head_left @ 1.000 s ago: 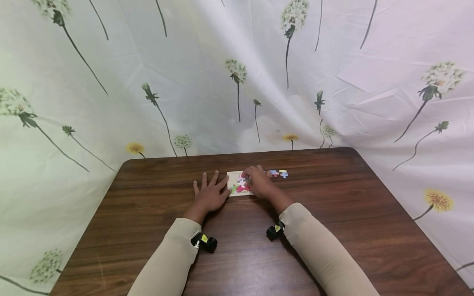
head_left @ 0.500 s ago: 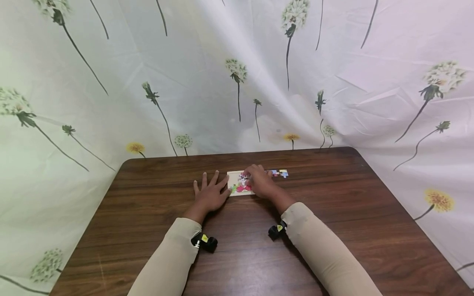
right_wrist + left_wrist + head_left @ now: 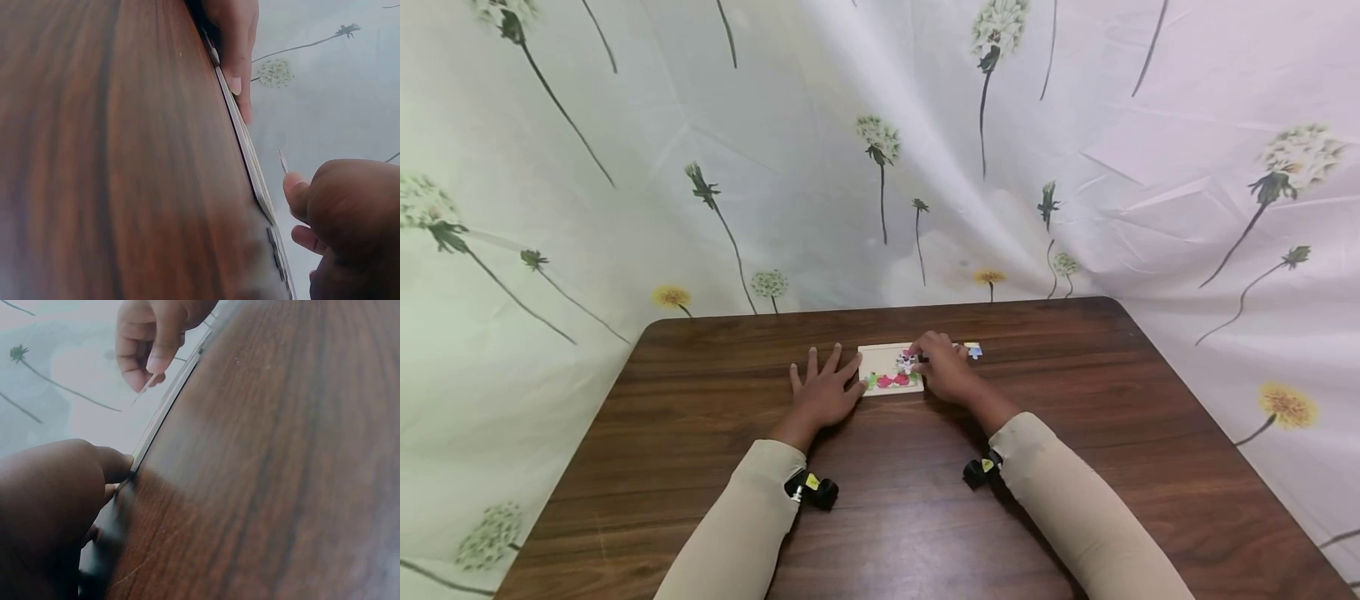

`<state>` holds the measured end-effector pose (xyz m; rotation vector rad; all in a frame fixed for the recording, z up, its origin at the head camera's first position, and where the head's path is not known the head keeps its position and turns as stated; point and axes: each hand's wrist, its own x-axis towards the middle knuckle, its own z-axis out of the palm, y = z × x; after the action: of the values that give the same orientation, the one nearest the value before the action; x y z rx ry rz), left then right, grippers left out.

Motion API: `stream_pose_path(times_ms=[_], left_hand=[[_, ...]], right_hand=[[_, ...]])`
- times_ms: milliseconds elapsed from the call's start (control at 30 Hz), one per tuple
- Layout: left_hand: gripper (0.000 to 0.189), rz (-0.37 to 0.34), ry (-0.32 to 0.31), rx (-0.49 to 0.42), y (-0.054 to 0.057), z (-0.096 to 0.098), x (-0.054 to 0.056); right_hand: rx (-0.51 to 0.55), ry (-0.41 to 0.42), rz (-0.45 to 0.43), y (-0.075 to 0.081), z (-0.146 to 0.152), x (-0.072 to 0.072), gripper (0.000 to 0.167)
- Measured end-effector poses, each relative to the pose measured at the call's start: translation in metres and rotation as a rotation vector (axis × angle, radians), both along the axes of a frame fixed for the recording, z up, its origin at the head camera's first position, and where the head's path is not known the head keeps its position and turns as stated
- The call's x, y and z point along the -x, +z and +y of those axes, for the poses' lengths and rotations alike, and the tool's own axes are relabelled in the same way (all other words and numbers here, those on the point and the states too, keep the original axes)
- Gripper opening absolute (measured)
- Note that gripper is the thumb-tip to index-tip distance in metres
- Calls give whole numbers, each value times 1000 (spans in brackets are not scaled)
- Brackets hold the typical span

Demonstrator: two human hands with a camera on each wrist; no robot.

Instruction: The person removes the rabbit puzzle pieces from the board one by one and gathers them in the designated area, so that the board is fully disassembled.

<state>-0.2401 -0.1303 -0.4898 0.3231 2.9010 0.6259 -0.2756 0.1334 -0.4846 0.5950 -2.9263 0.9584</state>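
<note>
A pale puzzle tray lies on the table, with a row of joined red and green puzzle pieces along its near edge. My left hand rests with spread fingers at the tray's left side, thumb and index at its edge. Over the tray's right part, my right hand pinches a white puzzle piece with pink and dark marks between thumb and fingers. In the right wrist view this puzzle piece shows thin and edge-on, raised above the tray. The right hand hides the tray's far right corner.
A blue and yellow puzzle piece lies on the table just right of the right hand, partly beside other pieces the hand covers. The brown wooden table ends at the back against a flower-printed cloth.
The right hand has shifted right with the pinched puzzle piece, from the tray's middle toward its right side. More of the near row shows. The left hand stays in place.
</note>
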Motion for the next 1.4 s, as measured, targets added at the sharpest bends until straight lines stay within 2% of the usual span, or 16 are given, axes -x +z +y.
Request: stream_pose_path(times_ms=[300, 967, 1200, 1400], left_hand=[[66, -12, -5, 2, 2, 0, -1], [66, -5, 3, 14, 3, 1, -3], [66, -14, -2, 12, -1, 1, -2], [66, -4, 1, 12, -1, 0, -1]], right_hand=[[18, -9, 74, -2, 22, -7, 18], [22, -62, 40, -6, 68, -8, 16], [20, -77, 44, -5, 74, -11, 16], [4, -98, 30, -6, 75, -10, 13]])
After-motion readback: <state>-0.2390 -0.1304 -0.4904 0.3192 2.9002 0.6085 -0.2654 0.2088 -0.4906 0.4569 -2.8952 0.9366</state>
